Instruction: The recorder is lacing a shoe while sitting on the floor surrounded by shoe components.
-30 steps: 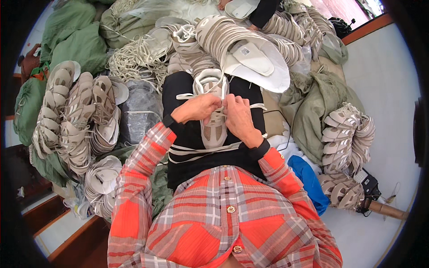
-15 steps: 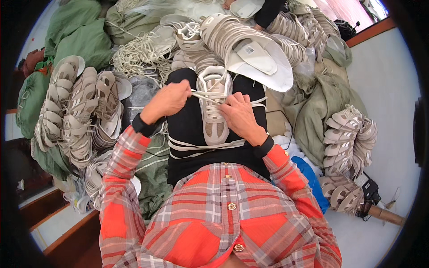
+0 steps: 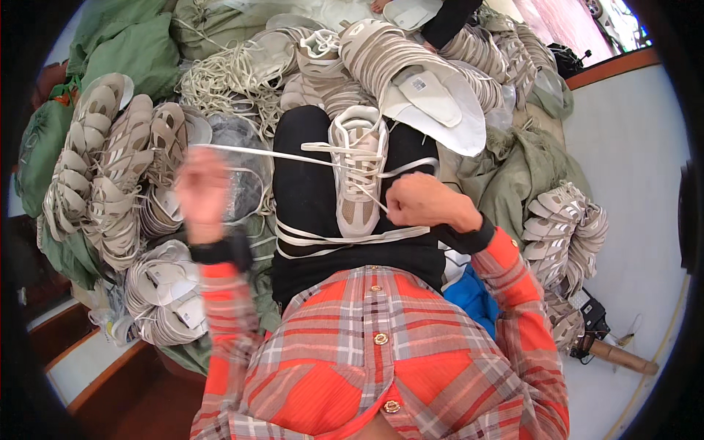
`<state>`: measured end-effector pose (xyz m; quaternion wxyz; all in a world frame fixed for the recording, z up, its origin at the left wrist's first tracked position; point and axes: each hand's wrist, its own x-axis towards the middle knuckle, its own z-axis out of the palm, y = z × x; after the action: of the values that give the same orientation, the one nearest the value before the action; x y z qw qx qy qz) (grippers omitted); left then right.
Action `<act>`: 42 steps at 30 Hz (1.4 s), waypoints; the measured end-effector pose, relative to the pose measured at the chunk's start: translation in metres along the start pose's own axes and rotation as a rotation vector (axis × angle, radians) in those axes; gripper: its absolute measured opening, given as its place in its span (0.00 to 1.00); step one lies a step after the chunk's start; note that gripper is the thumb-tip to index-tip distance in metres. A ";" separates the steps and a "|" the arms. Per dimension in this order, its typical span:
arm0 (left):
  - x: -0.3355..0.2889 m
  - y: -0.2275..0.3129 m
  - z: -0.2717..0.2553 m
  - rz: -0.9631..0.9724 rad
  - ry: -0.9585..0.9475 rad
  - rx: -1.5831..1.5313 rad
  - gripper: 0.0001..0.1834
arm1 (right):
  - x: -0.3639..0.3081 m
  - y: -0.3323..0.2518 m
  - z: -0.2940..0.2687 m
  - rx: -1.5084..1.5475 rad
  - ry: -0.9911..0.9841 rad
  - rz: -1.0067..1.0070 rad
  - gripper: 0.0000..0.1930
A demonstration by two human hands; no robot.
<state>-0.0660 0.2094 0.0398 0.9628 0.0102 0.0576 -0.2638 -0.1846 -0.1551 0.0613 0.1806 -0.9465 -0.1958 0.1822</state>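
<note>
A beige and white sneaker upper (image 3: 358, 176) lies on my black-trousered thighs, toe toward me and partly laced. My left hand (image 3: 202, 187) is out to the left, blurred by motion. A flat white shoelace (image 3: 279, 154) runs taut from its fingertips to the eyelets. My right hand (image 3: 431, 200) is closed just right of the toe, pinching another stretch of lace that comes out of the lower eyelets. Loose lace loops rest on both sides of the upper. More white laces (image 3: 345, 240) lie across my lap below the toe.
Nested stacks of uppers (image 3: 117, 176) stand at left, with another large stack (image 3: 374, 55) beyond my knees. A tangle of white laces (image 3: 227, 84) sits at the far left-centre. Green sacks (image 3: 136, 66) and stacked uppers (image 3: 561, 235) surround me. Another person's dark sleeve (image 3: 449, 22) shows at the far edge.
My left hand has swung left and toward me, drawing the lace out long. My right hand has moved off the upper to the right and slightly nearer me.
</note>
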 end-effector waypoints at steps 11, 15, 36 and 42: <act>-0.076 0.294 0.189 1.050 0.273 0.891 0.05 | 0.040 0.030 0.026 0.847 0.182 0.149 0.07; -0.119 0.342 0.198 0.417 -0.163 0.930 0.16 | 0.067 -0.016 0.041 0.622 0.327 0.014 0.09; 0.039 -0.142 -0.035 0.232 0.059 2.340 0.10 | 0.038 -0.034 0.040 1.153 0.217 0.409 0.16; 0.035 -0.156 -0.036 0.468 -0.048 2.425 0.07 | 0.034 -0.034 0.057 1.568 0.213 0.357 0.22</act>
<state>-0.1193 0.0590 0.0016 0.3558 0.9014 -0.2449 0.0316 -0.1898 -0.0961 0.0169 0.7773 -0.5740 0.1609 0.2012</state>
